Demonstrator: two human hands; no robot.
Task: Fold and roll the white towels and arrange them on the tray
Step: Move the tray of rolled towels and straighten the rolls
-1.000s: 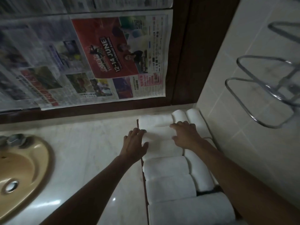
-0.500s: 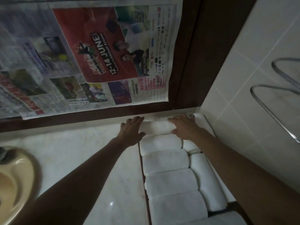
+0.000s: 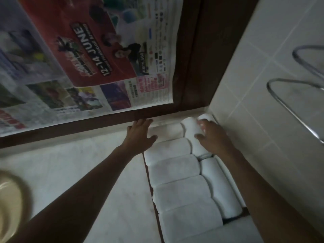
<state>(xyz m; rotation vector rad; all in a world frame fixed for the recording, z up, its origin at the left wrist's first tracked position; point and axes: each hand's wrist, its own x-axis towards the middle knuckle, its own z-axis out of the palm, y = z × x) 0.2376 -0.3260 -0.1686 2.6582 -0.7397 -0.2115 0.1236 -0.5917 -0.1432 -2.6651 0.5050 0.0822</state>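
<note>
**Rolled white towels on tray, right end of counter**

**Item.** Towels (image 3: 175,169): plain white, each rolled into a fat, soft cylinder. The light is dim, so the weave cannot be made out.

**Location.** Packed tight on a tray (image 3: 151,187), of which only the thin dark-brown left edge shows. The tray sits on the pale counter (image 3: 105,172), hard against the tiled wall (image 3: 263,120) on the right.

**Orientation.**
- Left column: 5 rolls with the long axis left-right, ranked from near to far, each touching the next.
- Right column: rolls with the long axis near-far, ends toward the far ledge.
- 1 wider roll (image 3: 219,232) lies left-right across the near end.

**Held roll** (image 3: 192,132). At the far end of the right column, axis near-far, rounded end pointing far. Another roll end shows just beyond it on the right.

**Hands.**
- Left hand (image 3: 140,132): flat, fingers straight, at the far left end of the farthest left-column roll. The thumb lies on the cloth and the hand grasps nothing.
- Right hand (image 3: 212,135): fingers and thumb curled round the held roll.

**Surroundings.**
- Newspaper (image 3: 87,58) covers the far panel.
- A wire rack (image 3: 269,87) hangs on the wall.
- The sink (image 3: 10,199) rim shows at near left.
</note>
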